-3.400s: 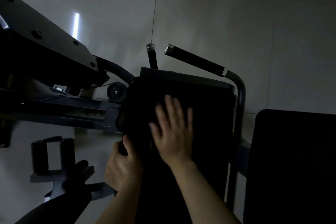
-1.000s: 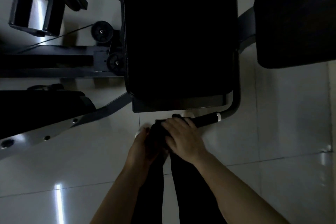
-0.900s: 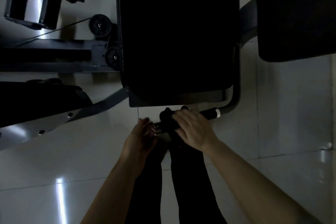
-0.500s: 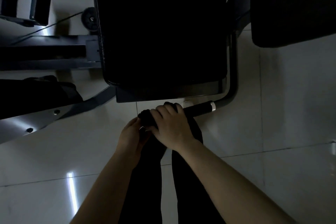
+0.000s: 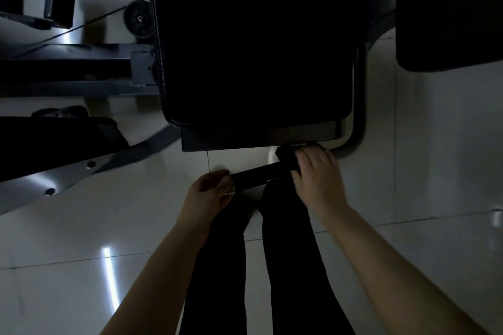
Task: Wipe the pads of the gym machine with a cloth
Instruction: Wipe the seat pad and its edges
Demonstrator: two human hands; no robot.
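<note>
the right hand (image 5: pixel 315 174) has slid along the black handle grip (image 5: pixel 258 177) toward its bent end, fingers curled round the dark cloth (image 5: pixel 285 156) wrapped on the bar, where half a second ago both hands sat bunched together. the left hand (image 5: pixel 208 193) now pinches the grip's free end at its metal cap. the large black pad (image 5: pixel 255 41) lies just beyond, above the tiled floor (image 5: pixel 81 226).

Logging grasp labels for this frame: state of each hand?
Left hand: curled round the free end of the handle.
Right hand: grips the dark cloth, wrapped round the handle.
</note>
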